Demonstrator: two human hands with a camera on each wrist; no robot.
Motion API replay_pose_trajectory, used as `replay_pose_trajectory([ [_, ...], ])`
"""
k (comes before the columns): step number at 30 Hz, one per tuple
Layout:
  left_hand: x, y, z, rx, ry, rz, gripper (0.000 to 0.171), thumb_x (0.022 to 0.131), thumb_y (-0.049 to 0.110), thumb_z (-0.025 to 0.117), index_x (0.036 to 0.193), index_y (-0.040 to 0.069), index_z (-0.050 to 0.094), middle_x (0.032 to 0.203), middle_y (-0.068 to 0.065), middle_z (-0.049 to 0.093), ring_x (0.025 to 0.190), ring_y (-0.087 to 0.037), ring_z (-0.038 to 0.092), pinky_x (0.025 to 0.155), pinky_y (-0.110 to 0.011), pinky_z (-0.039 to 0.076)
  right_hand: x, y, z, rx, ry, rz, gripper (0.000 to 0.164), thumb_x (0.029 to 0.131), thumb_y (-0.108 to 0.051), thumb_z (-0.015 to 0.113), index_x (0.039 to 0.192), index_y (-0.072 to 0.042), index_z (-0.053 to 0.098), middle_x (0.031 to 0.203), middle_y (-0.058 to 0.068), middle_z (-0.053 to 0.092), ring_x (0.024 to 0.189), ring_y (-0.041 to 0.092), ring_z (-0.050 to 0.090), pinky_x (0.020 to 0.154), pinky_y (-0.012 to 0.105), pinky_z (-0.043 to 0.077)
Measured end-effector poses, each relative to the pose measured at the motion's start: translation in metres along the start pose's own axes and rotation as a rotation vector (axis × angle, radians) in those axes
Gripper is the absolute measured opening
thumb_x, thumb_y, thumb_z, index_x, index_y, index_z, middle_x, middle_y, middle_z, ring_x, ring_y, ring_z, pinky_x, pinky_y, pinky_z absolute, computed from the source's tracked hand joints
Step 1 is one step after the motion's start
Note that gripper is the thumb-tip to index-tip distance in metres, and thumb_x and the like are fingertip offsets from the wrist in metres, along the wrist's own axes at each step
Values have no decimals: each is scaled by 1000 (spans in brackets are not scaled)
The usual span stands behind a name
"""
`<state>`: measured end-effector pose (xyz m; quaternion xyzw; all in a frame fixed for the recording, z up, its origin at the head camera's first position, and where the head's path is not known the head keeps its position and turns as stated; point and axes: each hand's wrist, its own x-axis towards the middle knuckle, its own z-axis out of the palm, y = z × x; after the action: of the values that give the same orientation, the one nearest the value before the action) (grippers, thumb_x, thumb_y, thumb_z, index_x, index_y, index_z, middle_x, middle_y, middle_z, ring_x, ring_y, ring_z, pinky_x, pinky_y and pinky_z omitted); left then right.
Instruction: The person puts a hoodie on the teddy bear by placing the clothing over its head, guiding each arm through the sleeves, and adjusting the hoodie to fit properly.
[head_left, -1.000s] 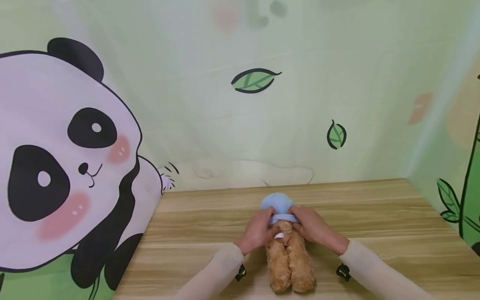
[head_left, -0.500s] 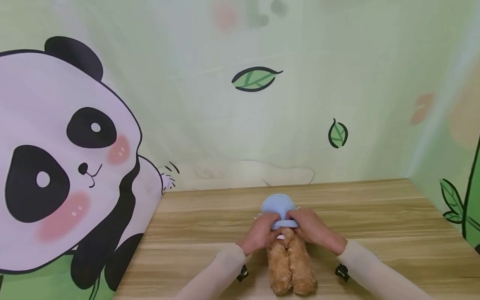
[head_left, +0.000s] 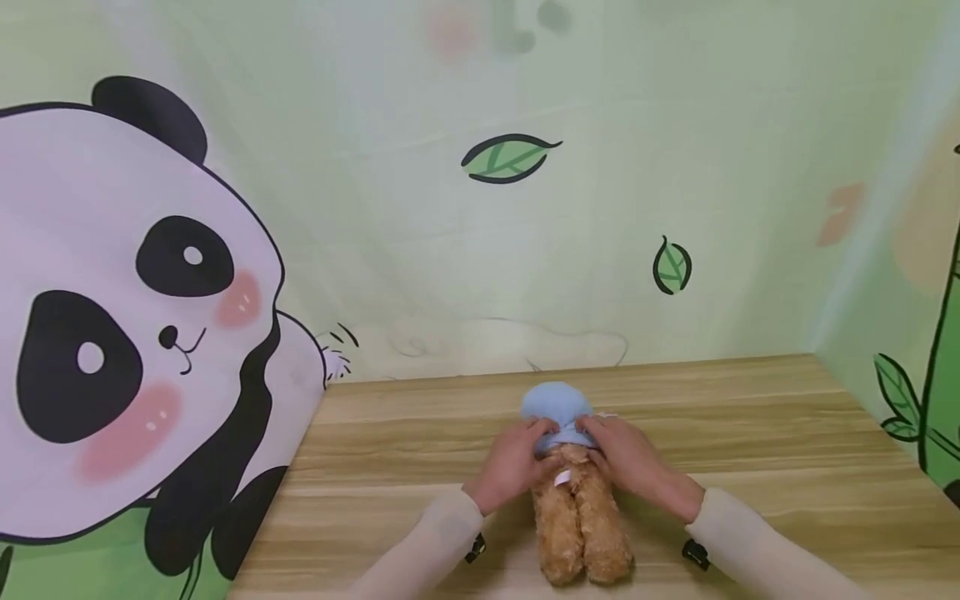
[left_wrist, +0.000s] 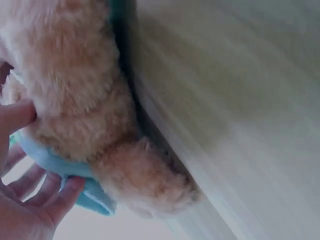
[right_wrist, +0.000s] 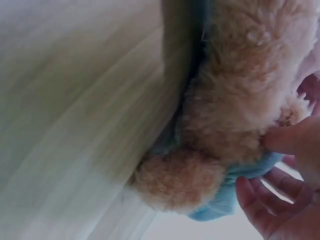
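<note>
A brown furry plush toy (head_left: 561,525) lies on the wooden table, its two long limbs toward me and a white tag (head_left: 562,478) showing between them. Light blue cloth (head_left: 557,406) covers its far part, rounded at the far end. My left hand (head_left: 512,467) pinches the cloth from the left side; in the left wrist view its thumb presses into the fur and its fingers lie at the blue cloth (left_wrist: 60,164). On the opposite side my right hand (head_left: 633,458) pinches the cloth likewise, thumb on fur and fingertips at the blue edge (right_wrist: 257,167).
The wooden table (head_left: 405,442) extends on both sides of the toy. Behind it hangs a pale green backdrop (head_left: 375,208) with leaves and a large panda (head_left: 210,150) printed on it. A black wrist-camera part (head_left: 696,553) shows below the right sleeve.
Both hands draw nearer to me with the cloth's rolled edge, then shift slightly away and apart. The raised band no longer shows, and more of the white tag is visible.
</note>
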<state>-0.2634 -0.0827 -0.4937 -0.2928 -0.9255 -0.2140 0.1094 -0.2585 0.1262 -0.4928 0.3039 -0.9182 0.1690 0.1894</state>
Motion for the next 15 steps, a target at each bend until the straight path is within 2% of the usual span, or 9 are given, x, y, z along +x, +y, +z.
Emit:
replay_pose_trajectory([
  [2,-1,2,-1,33,0,0,36,87,31,75,117,14,63,113,-3,65,101,-20,64,87,-33,53,0,1,-2,-4,-11,-6,32,80,-5,76,109,-6,63,100,9,70,90,28,67,76,43,54],
  [8,-1,2,-2,30,-22,-4,36,87,33,75,114,13,64,110,-2,59,97,-16,60,83,-28,51,1,6,-1,-26,-3,-53,30,75,-4,79,101,-9,67,99,5,68,92,25,64,81,42,52],
  [11,-4,3,-3,72,-5,18,34,88,34,74,112,13,63,109,-1,59,97,-14,57,82,-26,50,1,7,-1,-26,0,-47,30,75,-5,80,102,-10,67,101,5,66,93,24,64,81,41,52],
  [15,-8,7,-4,140,33,44,31,90,34,71,111,13,62,109,0,59,99,-15,56,82,-27,51,-1,6,0,-8,16,-25,30,76,-6,81,100,-12,64,98,2,65,88,21,65,74,38,53],
])
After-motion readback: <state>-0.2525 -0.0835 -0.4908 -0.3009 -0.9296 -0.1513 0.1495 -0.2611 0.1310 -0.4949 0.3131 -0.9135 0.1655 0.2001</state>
